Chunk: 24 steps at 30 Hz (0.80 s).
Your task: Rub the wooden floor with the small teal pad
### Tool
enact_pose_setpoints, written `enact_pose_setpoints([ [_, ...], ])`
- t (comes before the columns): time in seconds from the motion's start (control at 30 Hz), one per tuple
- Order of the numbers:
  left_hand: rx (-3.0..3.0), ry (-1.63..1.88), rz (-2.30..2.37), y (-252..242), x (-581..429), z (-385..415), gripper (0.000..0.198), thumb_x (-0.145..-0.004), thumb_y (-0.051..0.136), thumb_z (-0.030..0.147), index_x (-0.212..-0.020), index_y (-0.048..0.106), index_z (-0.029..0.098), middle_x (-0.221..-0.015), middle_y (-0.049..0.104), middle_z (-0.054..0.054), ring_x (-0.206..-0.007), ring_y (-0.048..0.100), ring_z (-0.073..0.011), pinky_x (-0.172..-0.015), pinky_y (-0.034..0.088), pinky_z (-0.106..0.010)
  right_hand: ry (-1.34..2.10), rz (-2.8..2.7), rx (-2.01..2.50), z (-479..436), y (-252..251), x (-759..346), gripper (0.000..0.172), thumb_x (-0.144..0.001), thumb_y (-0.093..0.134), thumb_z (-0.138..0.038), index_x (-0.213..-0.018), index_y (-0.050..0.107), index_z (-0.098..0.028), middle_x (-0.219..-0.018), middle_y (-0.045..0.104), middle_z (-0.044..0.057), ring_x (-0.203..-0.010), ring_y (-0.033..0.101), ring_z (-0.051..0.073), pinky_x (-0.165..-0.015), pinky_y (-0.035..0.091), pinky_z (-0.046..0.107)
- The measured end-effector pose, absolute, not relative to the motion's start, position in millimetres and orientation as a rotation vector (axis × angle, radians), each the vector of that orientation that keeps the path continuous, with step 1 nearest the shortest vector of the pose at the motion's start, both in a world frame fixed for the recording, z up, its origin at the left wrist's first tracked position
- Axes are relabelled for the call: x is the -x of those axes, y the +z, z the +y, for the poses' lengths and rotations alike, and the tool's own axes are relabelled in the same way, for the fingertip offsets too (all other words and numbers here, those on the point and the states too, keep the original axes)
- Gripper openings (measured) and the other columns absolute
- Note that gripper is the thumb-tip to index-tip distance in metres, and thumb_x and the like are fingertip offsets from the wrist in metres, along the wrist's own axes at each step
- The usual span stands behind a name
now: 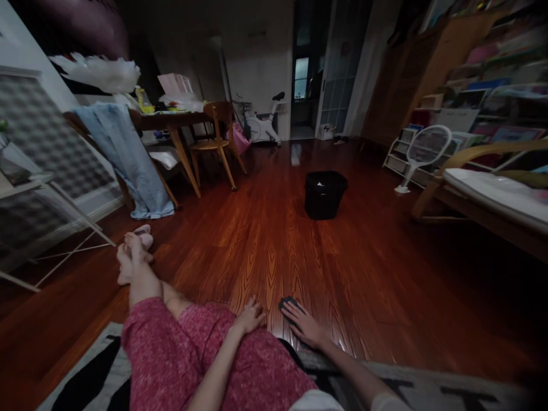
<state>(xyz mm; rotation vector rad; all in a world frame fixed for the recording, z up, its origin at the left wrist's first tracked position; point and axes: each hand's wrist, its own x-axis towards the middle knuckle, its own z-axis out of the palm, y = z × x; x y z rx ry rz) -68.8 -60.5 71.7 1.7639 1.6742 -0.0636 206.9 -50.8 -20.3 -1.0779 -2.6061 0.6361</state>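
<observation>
My left hand (250,317) rests at the edge of my pink-red patterned clothing (257,365), over my leg, its fingers loosely bent and apart with nothing visible in them. To its right, my right hand (306,325) lies with outstretched fingers on top of a small dark cloth-like thing (287,302) on the floor. Most of that dark thing is hidden under the fingers and palm, so its kind is uncertain. Both hands are close to the reddish wooden floor (269,268). My bare legs (145,274) stretch out to the left.
A black bin (326,195) stands ahead on the floor. At left are a table (171,121), a chair (220,134) and jeans (122,154) hung over another chair. Pink slippers (144,233) lie by my feet. An armchair (492,182) is at right; a patterned rug (406,379) lies beneath me.
</observation>
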Motion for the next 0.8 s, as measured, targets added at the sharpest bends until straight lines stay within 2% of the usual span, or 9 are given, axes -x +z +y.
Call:
enact_pose_setpoints([
  [0.13, -1.755, -0.06, 1.661, 73, 69, -60, 0.066, -0.092, 0.043, 0.053, -0.148, 0.047, 0.018, -0.168, 0.015, -0.009, -0.152, 0.024, -0.0284, -0.124, 0.019, -0.039, 0.474, -2.434, 1.473, -41, -35, -296, 0.057, -0.099, 0.03, -0.04, -0.155, 0.036, -0.03, -0.163, 0.035, 0.002, -0.151, 0.027, 0.018, -0.124, 0.021, 0.043],
  [0.27, -1.743, -0.061, 1.657, 73, 69, -59, 0.071, -0.091, 0.045, 0.054, -0.152, 0.041, 0.017, -0.168, 0.017, -0.009, -0.152, 0.023, -0.0285, -0.125, 0.019, -0.04, 0.226, -1.987, 1.927, -25, -57, -354, 0.062, -0.097, 0.021, -0.038, -0.154, 0.039, -0.022, -0.16, 0.04, 0.009, -0.151, 0.029, 0.023, -0.121, 0.023, 0.052],
  [0.43, -1.759, -0.079, 1.658, 73, 68, -58, 0.07, -0.092, 0.042, 0.052, -0.151, 0.042, 0.016, -0.168, 0.017, -0.01, -0.153, 0.019, -0.0274, -0.125, 0.018, -0.039, 0.042, -1.384, 2.17, -1, -61, -323, 0.065, -0.097, 0.016, -0.034, -0.158, 0.028, -0.018, -0.16, 0.036, 0.018, -0.15, 0.026, 0.032, -0.116, 0.018, 0.066],
  [0.53, -1.766, -0.077, 1.646, 72, 68, -58, 0.07, -0.092, 0.042, 0.054, -0.151, 0.042, 0.016, -0.168, 0.018, -0.01, -0.153, 0.019, -0.0275, -0.125, 0.019, -0.039, 0.06, -1.335, 2.179, 10, -57, -265, 0.065, -0.097, 0.011, -0.032, -0.16, 0.021, -0.019, -0.161, 0.034, 0.02, -0.151, 0.022, 0.037, -0.113, 0.015, 0.072],
  [0.63, -1.767, -0.069, 1.644, 71, 68, -57, 0.071, -0.092, 0.043, 0.056, -0.151, 0.042, 0.017, -0.168, 0.018, -0.01, -0.153, 0.021, -0.0268, -0.124, 0.02, -0.038, 0.17, -1.57, 2.079, 11, -57, -202, 0.064, -0.097, 0.02, -0.031, -0.157, 0.032, -0.016, -0.16, 0.037, 0.017, -0.151, 0.024, 0.033, -0.119, 0.016, 0.061],
  [0.7, -1.77, -0.067, 1.648, 71, 68, -57, 0.07, -0.092, 0.042, 0.055, -0.15, 0.043, 0.016, -0.168, 0.017, -0.012, -0.153, 0.021, -0.027, -0.124, 0.019, -0.038, 0.246, -1.768, 1.961, 3, -57, -165, 0.061, -0.094, 0.029, -0.029, -0.153, 0.041, -0.02, -0.16, 0.04, 0.01, -0.151, 0.026, 0.026, -0.123, 0.017, 0.051],
  [0.8, -1.778, -0.069, 1.658, 71, 67, -58, 0.068, -0.093, 0.042, 0.051, -0.15, 0.043, 0.014, -0.168, 0.015, -0.015, -0.153, 0.018, -0.0276, -0.124, 0.018, -0.04, 0.391, -2.196, 1.629, -18, -54, -129, 0.062, -0.092, 0.036, -0.027, -0.154, 0.039, -0.026, -0.162, 0.036, 0.001, -0.152, 0.024, 0.02, -0.125, 0.016, 0.046],
])
